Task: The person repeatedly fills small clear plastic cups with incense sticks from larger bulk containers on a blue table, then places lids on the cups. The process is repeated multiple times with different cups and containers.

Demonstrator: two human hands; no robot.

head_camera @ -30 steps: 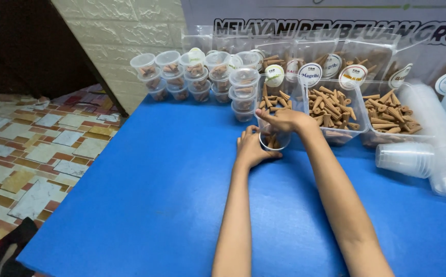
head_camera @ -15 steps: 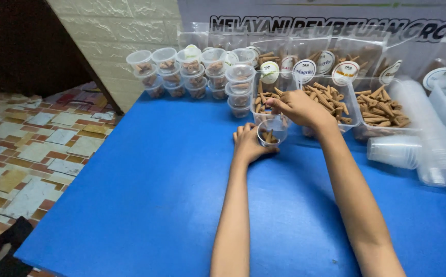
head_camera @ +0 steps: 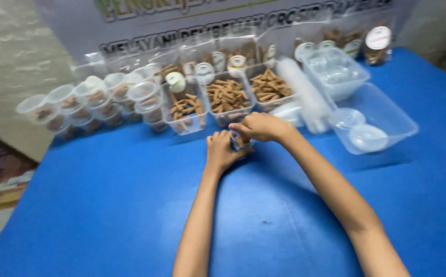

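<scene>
My left hand (head_camera: 222, 150) wraps the small cup (head_camera: 238, 144), upright on the blue table (head_camera: 105, 205). My right hand (head_camera: 260, 126) pinches over its rim, tubs (head_camera: 228, 98) just beyond toward the far edge.

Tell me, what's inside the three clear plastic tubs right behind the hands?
The three clear plastic tubs hold brown stick-shaped snacks. Their lowest layers are covered. The left hand and right hand hide the small clear cup.
</scene>
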